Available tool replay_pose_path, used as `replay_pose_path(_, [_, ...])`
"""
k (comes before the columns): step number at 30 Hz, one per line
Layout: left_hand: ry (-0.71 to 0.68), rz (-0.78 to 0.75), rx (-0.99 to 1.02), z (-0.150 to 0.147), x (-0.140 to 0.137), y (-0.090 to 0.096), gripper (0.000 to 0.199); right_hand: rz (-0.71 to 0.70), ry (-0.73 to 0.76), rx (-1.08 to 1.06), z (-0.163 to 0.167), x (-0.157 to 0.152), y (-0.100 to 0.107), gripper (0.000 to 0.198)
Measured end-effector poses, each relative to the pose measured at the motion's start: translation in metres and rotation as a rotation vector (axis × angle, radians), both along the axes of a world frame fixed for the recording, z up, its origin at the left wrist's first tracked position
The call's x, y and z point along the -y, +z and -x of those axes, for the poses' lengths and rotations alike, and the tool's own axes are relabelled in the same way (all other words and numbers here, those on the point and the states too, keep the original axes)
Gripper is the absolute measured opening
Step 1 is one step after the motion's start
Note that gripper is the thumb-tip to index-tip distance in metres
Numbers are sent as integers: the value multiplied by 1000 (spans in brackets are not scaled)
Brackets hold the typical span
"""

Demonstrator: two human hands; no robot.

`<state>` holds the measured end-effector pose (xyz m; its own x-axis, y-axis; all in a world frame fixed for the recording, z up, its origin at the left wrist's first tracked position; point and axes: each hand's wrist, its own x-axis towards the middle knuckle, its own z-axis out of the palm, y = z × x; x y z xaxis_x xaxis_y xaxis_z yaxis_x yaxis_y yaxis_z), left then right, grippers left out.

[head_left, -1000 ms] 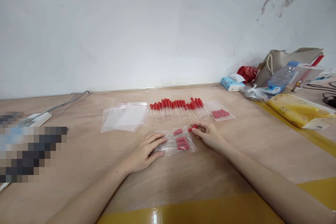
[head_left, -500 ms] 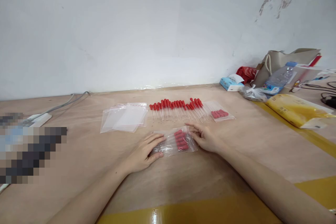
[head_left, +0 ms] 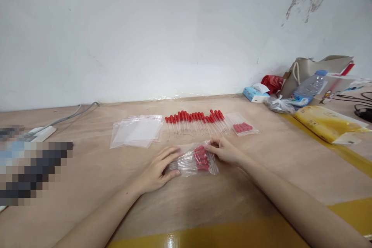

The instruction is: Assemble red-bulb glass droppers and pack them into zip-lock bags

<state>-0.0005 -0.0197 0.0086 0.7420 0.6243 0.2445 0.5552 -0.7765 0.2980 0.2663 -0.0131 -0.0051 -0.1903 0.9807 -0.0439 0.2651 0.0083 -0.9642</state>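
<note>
A clear zip bag [head_left: 187, 166] lies on the table in front of me, with several droppers inside. Their red rubber bulbs [head_left: 201, 158] are at the bag's right end and the clear tubes point left. My left hand [head_left: 161, 166] rests on the bag's left end, fingers stretched out and thumb apart. With thumb and fingers, my right hand [head_left: 222, 150] pinches the upper right corner, at the mouth of the bag. Just beyond is a row of loose droppers [head_left: 193, 118], bulbs facing away from me. Another filled bag [head_left: 243, 127] lies to their right.
Flat clear zip bags [head_left: 136, 131] lie overlapped to the left of the droppers. At right are a yellow pack [head_left: 328, 123], a plastic bottle [head_left: 308, 88], a tissue pack [head_left: 255, 93] and a paper bag [head_left: 316, 68]. A cable [head_left: 72, 114] runs along the left; blurred items sit there.
My right hand has closed on the corner of the bag, which is lifted and wrinkled there. The left hand stays at the other end.
</note>
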Motion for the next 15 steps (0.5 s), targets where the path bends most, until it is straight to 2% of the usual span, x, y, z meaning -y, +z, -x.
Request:
replay_pose_path(2, [121, -117, 33, 8, -10, -2, 41, 60, 48, -135, -5, 3, 5, 30])
replay_pose_path(4, [319, -287, 67, 24, -26, -5, 37, 77, 15, -296, -14, 4, 11, 27])
replay_pose_path(7, [594, -414, 44, 55, -55, -10, 41, 20, -217, -540, -39, -4, 19, 20])
replay_pose_path(9, [664, -385, -1, 73, -69, -14, 45, -75, -427, -665, -60, -14, 22, 14])
replay_pose_path(12, [676, -274, -68, 86, -77, -17, 52, -192, -659, -803, -93, -30, 19, 5])
replay_pose_path(15, [673, -140, -128, 85, -76, -18, 55, -191, -835, -869, -116, -42, 9, 13])
